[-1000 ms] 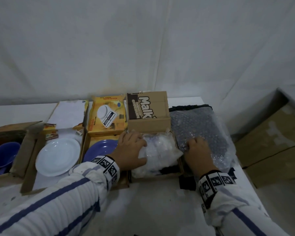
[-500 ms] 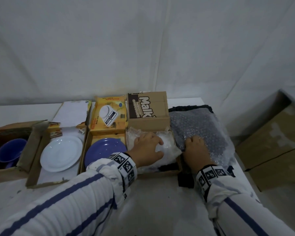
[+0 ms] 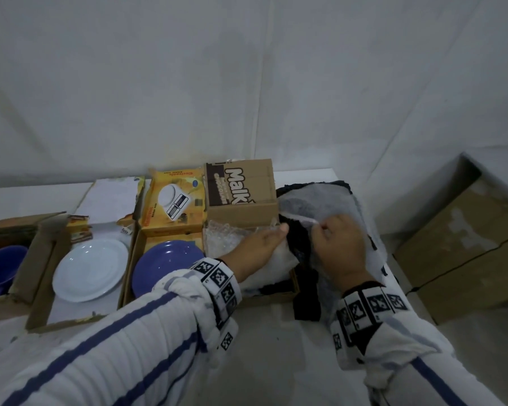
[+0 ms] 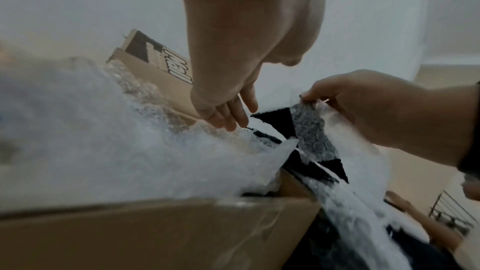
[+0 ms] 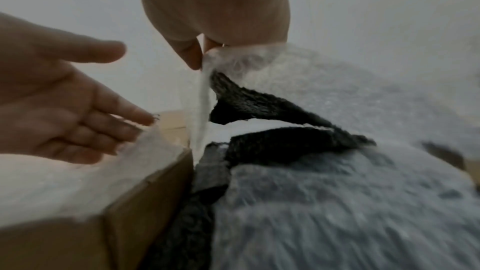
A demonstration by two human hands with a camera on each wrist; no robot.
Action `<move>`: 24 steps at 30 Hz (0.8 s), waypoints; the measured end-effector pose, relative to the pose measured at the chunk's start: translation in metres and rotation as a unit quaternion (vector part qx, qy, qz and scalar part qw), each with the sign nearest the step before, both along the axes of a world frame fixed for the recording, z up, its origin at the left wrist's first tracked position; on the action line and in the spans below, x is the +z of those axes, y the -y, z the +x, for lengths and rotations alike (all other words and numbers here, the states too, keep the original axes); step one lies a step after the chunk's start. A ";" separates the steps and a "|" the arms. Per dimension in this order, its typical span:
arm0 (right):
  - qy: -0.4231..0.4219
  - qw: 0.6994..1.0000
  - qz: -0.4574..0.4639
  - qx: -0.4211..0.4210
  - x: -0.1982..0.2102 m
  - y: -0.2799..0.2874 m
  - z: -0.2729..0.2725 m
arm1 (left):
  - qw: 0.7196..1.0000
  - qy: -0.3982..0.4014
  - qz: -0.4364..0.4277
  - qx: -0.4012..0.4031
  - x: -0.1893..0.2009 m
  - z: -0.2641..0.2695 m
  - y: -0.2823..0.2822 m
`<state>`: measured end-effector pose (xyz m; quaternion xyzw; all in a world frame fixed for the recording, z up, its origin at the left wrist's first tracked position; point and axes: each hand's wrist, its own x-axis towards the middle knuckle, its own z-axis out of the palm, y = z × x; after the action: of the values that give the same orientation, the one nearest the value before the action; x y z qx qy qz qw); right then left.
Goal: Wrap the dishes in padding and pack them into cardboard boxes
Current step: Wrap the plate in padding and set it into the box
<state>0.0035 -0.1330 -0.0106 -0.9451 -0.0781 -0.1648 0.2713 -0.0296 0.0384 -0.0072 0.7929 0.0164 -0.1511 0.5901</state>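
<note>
Beside the Malkist box [image 3: 241,197] holding a wrapped bundle [image 3: 232,238], right hand [image 3: 342,247] pinches bubble wrap [image 3: 320,200]; left hand [image 3: 261,244] hovers, fingers straight.

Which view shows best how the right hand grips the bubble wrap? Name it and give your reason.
The left wrist view: the right hand pinches a bubble wrap corner, with the fingers seen from the side. The right wrist view shows the pinch close but blurred. The head view shows only the back of the hand, hiding the pinch.
</note>
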 end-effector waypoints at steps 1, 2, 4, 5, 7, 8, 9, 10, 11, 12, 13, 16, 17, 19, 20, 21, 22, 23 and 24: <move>0.036 0.999 -0.005 0.034 0.003 -0.005 -0.004 | 0.998 -0.024 -0.053 0.029 0.004 0.002 0.002; 0.057 0.996 -0.017 0.066 0.006 -0.013 -0.011 | 0.992 -0.042 -0.108 0.058 0.006 0.005 0.002; 0.078 0.985 -0.042 0.147 0.005 -0.027 -0.023 | 0.968 -0.086 -0.206 0.112 0.011 0.011 -0.001; 0.084 0.977 -0.050 0.187 0.004 -0.033 -0.028 | 0.956 -0.104 -0.234 0.141 0.013 0.013 -0.003; 0.064 0.972 -0.044 0.222 0.004 -0.040 -0.031 | 0.940 -0.121 -0.252 0.194 0.018 0.014 -0.010; 0.044 0.976 -0.021 0.212 0.003 -0.040 -0.030 | 0.934 -0.124 -0.264 0.208 0.019 0.014 -0.014; 0.012 0.982 0.018 0.188 0.002 -0.040 -0.029 | 0.926 -0.124 -0.286 0.215 0.020 0.012 -0.019; -0.029 0.988 0.061 0.141 0.000 -0.036 -0.026 | 0.918 -0.120 -0.309 0.219 0.022 0.010 -0.024; -0.078 0.990 0.092 0.078 -0.002 -0.033 -0.021 | 0.912 -0.115 -0.324 0.224 0.023 0.008 -0.029; -0.145 0.985 0.092 0.013 -0.004 -0.029 -0.016 | 0.908 -0.110 -0.331 0.234 0.023 0.006 -0.035; -0.220 0.972 0.077 -0.034 -0.005 -0.026 -0.012 | 0.904 -0.104 -0.333 0.246 0.022 0.005 -0.041; -0.347 0.935 0.056 -0.053 -0.008 -0.032 -0.008 | 0.902 -0.099 -0.325 0.268 0.019 0.000 -0.056; -0.356 0.932 0.050 -0.041 -0.009 -0.038 -0.009 | 0.903 -0.100 -0.321 0.268 0.018 -0.001 -0.061; -0.354 0.935 0.028 -0.020 -0.013 -0.048 -0.011 | 0.906 -0.102 -0.303 0.277 0.017 -0.006 -0.068; -0.345 0.938 0.012 -0.012 -0.015 -0.053 -0.012 | 0.911 -0.103 -0.284 0.282 0.016 -0.009 -0.071; -0.331 0.944 -0.004 -0.009 -0.015 -0.056 -0.012 | 0.917 -0.101 -0.260 0.287 0.013 -0.010 -0.075; -0.315 0.949 -0.015 -0.012 -0.015 -0.058 -0.012 | 0.923 -0.098 -0.232 0.290 0.010 -0.011 -0.078; -0.299 0.954 -0.017 -0.018 -0.014 -0.059 -0.012 | 0.928 -0.091 -0.203 0.300 0.008 -0.011 -0.082; -0.281 0.959 -0.006 -0.023 -0.013 -0.058 -0.011 | 0.929 -0.082 -0.176 0.315 0.007 -0.012 -0.085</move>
<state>-0.0072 -0.0748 -0.0237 -0.9564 0.0217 0.1022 0.2728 -0.0417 0.1235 -0.0006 0.6156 0.2867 -0.0229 0.7337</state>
